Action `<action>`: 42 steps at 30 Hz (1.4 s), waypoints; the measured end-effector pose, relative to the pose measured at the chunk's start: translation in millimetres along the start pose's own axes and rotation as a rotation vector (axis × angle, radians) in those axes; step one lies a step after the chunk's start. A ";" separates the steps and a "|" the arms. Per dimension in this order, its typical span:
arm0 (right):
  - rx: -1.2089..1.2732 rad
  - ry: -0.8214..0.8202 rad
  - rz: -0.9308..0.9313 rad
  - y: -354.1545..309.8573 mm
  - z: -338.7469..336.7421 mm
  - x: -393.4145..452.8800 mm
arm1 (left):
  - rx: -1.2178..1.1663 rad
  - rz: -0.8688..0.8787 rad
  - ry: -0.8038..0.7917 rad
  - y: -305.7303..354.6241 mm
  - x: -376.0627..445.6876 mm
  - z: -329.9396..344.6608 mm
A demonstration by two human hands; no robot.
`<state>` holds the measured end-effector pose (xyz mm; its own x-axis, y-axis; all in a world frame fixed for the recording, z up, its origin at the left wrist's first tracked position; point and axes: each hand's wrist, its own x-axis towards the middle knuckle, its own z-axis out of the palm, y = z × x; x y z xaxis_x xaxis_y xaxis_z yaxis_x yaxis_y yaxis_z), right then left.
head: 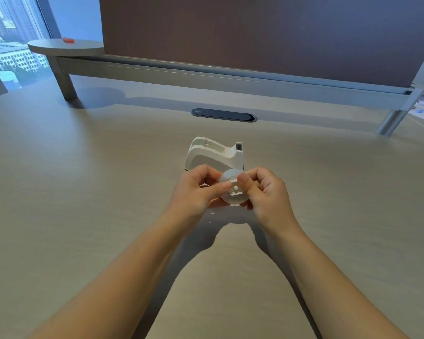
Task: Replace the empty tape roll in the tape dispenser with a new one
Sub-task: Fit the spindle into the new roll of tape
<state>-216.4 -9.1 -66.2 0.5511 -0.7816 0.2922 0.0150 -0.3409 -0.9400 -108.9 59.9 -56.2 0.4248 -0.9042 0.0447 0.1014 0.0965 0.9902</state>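
Note:
A white tape dispenser (213,152) stands on the beige table (83,179), its roll cradle open and bare. Just in front of it, above the table, both my hands hold a small round white tape spool (233,192) with a slotted hub facing me. My left hand (196,189) pinches its left rim with thumb and fingers. My right hand (264,192) grips the right side, thumb pressed on the face of the spool. I cannot tell whether any tape is wound on it.
A dark oval cable slot (224,115) lies in the table beyond the dispenser. A brown divider panel (255,33) on metal legs runs across the back. A round side shelf (64,46) with a small red object (68,40) is at far left.

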 end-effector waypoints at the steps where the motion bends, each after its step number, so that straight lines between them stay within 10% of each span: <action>1: -0.016 0.011 -0.009 0.9 0.3 0.3 | 0.007 0.011 0.015 -0.2 -0.5 0.6; 25: 0.016 -0.101 0.045 -8.5 -8.4 -3.3 | -0.390 -0.426 -0.072 5.4 3.8 -9.0; 42: 0.008 -0.046 0.029 -5.1 -9.7 -0.3 | 0.206 0.123 0.002 6.1 -0.2 -7.7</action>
<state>-224.8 -12.2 -59.8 0.5891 -0.7664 0.2563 0.0048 -0.3139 -0.9495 -101.4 63.9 -51.2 0.4243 -0.8901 0.1663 -0.1369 0.1185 0.9835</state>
